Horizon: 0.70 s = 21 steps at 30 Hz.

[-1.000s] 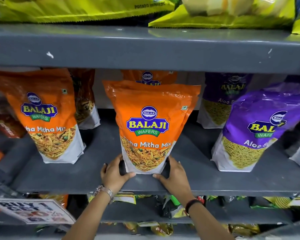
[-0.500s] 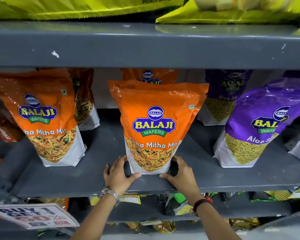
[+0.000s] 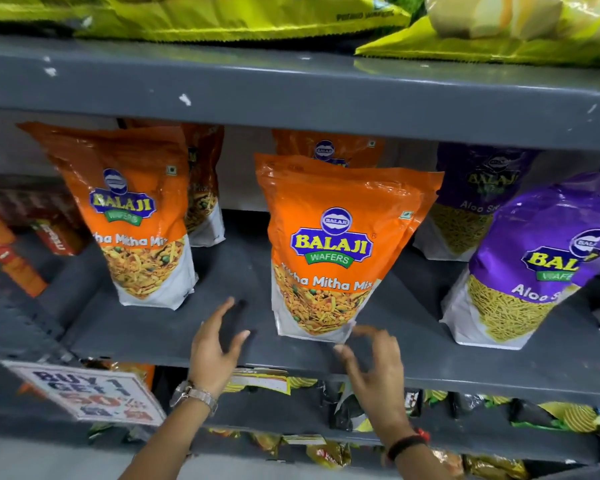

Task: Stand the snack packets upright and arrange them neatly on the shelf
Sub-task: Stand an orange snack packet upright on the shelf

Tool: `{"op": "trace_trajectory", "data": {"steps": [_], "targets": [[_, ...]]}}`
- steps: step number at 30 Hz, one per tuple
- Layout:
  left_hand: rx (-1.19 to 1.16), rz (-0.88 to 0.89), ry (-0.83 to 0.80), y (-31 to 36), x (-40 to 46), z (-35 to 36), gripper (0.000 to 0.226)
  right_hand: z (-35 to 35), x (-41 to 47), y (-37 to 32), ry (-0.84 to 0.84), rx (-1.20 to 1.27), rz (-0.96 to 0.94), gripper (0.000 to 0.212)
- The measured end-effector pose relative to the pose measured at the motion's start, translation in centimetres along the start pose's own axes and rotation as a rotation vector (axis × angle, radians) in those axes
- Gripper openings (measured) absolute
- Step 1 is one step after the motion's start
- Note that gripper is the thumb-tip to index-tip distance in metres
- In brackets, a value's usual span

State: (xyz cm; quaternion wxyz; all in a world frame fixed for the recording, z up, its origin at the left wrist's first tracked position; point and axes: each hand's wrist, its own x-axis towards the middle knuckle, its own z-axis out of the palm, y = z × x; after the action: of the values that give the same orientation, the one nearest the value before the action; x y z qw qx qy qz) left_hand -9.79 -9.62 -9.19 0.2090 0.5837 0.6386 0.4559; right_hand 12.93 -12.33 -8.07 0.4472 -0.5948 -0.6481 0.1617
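An orange Balaji mix packet stands upright at the middle of the grey shelf, near its front edge. My left hand hovers just left of the packet's base, fingers spread, touching nothing. My right hand is below the packet's right corner, fingers loosely curled and apart, blurred. A second orange packet stands to the left. A purple Aloo Sev packet stands to the right, leaning left. More orange packets and another purple packet stand behind.
The grey upper shelf overhangs the packets and carries yellow-green bags. Red packets lie at the far left. A "Buy 1 Get 1" sign hangs on the shelf front at lower left. Small packets fill the shelf below.
Both hands have let go of the middle orange packet's base and drawn back toward me. The packet stays standing. The view has shifted, so everything sits further right.
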Motion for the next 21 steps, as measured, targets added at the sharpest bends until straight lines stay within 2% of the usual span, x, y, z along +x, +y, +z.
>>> {"op": "trace_trajectory", "data": {"steps": [2, 5, 7, 9, 13, 16, 18, 21], "targets": [[0.008, -0.016, 0.116, -0.6, -0.1, -2.0, 0.05, 1.3, -0.1, -1.6, -0.059, 0.008, -0.121, 0.037], [0.037, -0.045, 0.213, -1.6, 0.4, -5.3, 0.052, 4.4, 0.0, -4.3, -0.175, 0.067, -0.259, 0.029], [0.055, -0.094, 0.257, -2.6, 1.1, -7.5, 0.059, 7.0, 0.2, -6.1, -0.274, 0.118, -0.264, 0.032], [0.079, -0.151, 0.29, -4.0, 2.2, -9.8, 0.071, 10.0, 0.9, -8.2, -0.36, 0.147, -0.216, 0.048], [0.136, -0.25, 0.178, -6.7, 4.7, -12.3, 0.091, 15.6, 3.5, -10.8, -0.506, 0.157, -0.043, 0.066], [0.111, -0.259, 0.071, -8.4, 6.3, -13.0, 0.101, 19.4, 5.3, -12.2, -0.6, 0.169, 0.076, 0.095], [0.058, -0.268, 0.027, -9.4, 7.8, -13.3, 0.103, 21.4, 6.3, -12.3, -0.594, 0.247, 0.127, 0.113], [-0.045, -0.298, -0.07, -10.3, 9.4, -13.4, 0.105, 23.6, 7.1, -11.0, -0.57, 0.311, 0.138, 0.106]]}}
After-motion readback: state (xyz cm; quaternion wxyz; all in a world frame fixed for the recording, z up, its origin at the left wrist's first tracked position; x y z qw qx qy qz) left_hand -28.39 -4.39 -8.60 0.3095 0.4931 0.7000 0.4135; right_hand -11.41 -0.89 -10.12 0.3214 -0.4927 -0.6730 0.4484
